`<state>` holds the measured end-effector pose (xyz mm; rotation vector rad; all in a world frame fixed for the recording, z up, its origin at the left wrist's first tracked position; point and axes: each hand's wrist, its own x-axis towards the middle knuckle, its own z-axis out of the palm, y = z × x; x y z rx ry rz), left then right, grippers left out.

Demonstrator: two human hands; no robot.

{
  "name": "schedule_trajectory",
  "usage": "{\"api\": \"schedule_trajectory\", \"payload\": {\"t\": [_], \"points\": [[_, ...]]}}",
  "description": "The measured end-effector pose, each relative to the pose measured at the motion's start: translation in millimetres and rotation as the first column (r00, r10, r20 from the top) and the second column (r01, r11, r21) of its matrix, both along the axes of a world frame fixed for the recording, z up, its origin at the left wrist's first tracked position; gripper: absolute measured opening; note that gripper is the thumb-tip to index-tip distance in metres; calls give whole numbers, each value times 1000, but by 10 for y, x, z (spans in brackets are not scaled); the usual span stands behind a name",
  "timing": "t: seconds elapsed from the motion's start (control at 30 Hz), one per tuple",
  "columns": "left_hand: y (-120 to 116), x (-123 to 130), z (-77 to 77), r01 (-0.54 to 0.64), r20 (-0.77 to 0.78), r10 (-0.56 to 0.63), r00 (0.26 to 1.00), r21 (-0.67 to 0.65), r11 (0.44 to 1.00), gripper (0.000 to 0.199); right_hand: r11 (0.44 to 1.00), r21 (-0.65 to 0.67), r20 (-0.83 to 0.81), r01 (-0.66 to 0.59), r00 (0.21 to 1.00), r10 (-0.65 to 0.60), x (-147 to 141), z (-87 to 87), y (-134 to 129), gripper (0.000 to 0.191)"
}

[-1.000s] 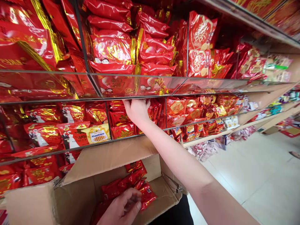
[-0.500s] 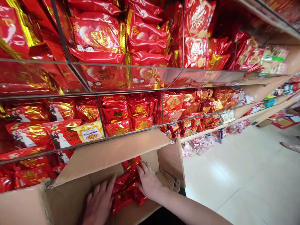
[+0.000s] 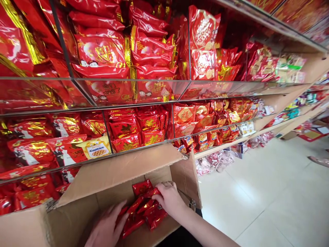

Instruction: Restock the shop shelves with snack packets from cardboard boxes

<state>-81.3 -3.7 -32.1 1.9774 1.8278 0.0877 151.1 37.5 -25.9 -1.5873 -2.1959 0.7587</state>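
Inside an open cardboard box lies a small heap of shiny red snack packets. My left hand is at the heap's left side, with red wrapper showing between its thumb and fingers. From the right, my right hand pinches the upper edge of a packet, its fingers curled and thumb beneath. One flat red packet lies behind the heap, apart from both hands. How many packets each hand holds is hidden.
Shelves with clear fronts rise behind the box, filled with red and gold packets. A yellow cookie packet stands on the lower shelf. Bagged goods lie under the shelves beside pale floor tiles. A box flap leans toward the shelf.
My right hand has curled around a packet and lifted its edge slightly. My left hand has moved in against the packets, which are now bunched together. The view has shifted a little.
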Motion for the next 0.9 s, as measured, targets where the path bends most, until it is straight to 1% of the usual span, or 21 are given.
{"api": "schedule_trajectory", "payload": {"t": [0.03,0.07,0.1,0.13,0.17,0.2,0.27,0.33,0.4,0.5,0.57,0.6,0.67,0.7,0.73,0.77,0.8,0.83,0.87,0.9], "points": [[-5,79,132,-14,109,13,994,13,1000,41,999,-24,-71,-48,996,46,27,119,-26,22],[-1,170,273,-62,308,56,950,8,998,44,993,-51,-157,-108,983,99,43,240,-51,24],[13,265,415,-87,491,84,867,-18,996,45,983,-71,-246,-168,958,146,47,354,-73,26],[36,359,546,-86,604,89,792,-33,996,42,975,-79,-325,-209,930,173,39,453,-91,29],[64,444,658,-79,657,78,750,-29,996,34,973,-73,-383,-218,907,174,19,532,-104,30],[92,516,746,-93,689,76,721,-13,996,27,979,-58,-427,-198,891,155,-8,591,-113,31],[135,616,844,-136,709,89,700,10,991,24,992,-40,-497,-116,864,81,-71,651,-119,34],[147,663,861,-186,715,121,689,13,982,26,997,-59,-541,-48,841,9,-121,660,-114,40],[132,681,841,-222,720,148,678,8,975,28,996,-93,-562,-16,826,-39,-147,651,-103,43],[97,691,805,-285,719,185,670,19,958,32,987,-161,-601,-12,794,-88,-145,640,-97,44],[82,695,789,-339,715,211,667,38,940,36,973,-228,-665,-24,734,-137,-127,637,-104,43],[80,695,785,-375,724,234,649,37,926,37,961,-272,-705,-43,689,-169,-115,636,-110,40],[79,693,788,-444,757,306,578,-24,896,39,927,-362,-761,-100,605,-232,-86,633,-122,34],[80,690,796,-459,773,347,531,-82,885,40,907,-400,-772,-130,581,-257,-71,632,-126,35],[78,686,807,-450,786,378,489,-143,881,42,893,-424,-774,-150,572,-271,-55,630,-128,35],[75,679,821,-411,797,389,463,-196,890,43,889,-430,-772,-156,575,-272,-40,630,-130,34],[70,671,837,-357,806,383,452,-230,905,44,896,-418,-769,-149,584,-261,-27,631,-133,32],[63,661,852,-310,815,374,443,-252,917,45,916,-383,-761,-119,602,-240,-17,634,-138,30],[55,649,865,-288,822,371,432,-264,921,46,948,-313,-745,-59,635,-206,-11,640,-146,27],[48,636,876,-297,822,383,421,-274,915,47,982,-189,-707,27,690,-155,-10,650,-158,27]]}}
